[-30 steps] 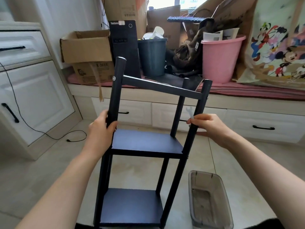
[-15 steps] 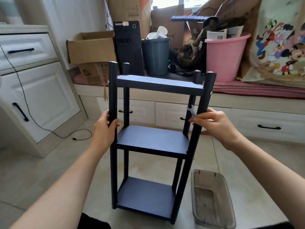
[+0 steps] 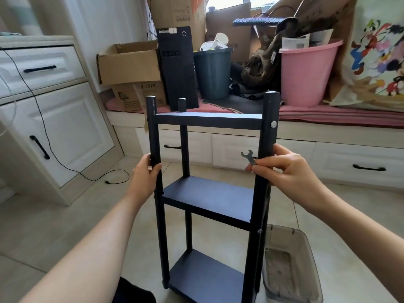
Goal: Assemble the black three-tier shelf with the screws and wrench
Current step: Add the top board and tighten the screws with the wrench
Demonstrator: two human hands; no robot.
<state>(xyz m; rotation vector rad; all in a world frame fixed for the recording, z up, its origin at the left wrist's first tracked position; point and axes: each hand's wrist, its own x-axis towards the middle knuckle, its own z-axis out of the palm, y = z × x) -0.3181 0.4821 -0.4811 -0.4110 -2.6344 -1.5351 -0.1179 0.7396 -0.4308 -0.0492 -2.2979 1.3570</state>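
Nearest to us, a grey plastic bin [image 3: 290,265] sits on the tiled floor [image 3: 65,226], just beside the right front leg of the black three-tier shelf [image 3: 207,200]. We find the shelf standing upright on the floor between both arms, with bottom, middle and top boards in place. A silver screw head [image 3: 273,124] shows on the right front post at top-board level.

We note the left hand [image 3: 146,174] wrapped around the left front post, fingers curled behind it and thumb in front. The right hand [image 3: 284,169] rests against the right front post and pinches a small grey wrench [image 3: 249,157] between thumb and fingers, its open jaw pointing up.

Beyond the shelf we record white drawers [image 3: 236,152] beneath a window seat. On the seat stand cardboard boxes [image 3: 131,62], a black computer tower [image 3: 177,66], a dark bin [image 3: 213,73] and a pink bucket [image 3: 308,73]. A white cabinet [image 3: 54,119] stands to the left, a black cable [image 3: 43,127] hanging across it.
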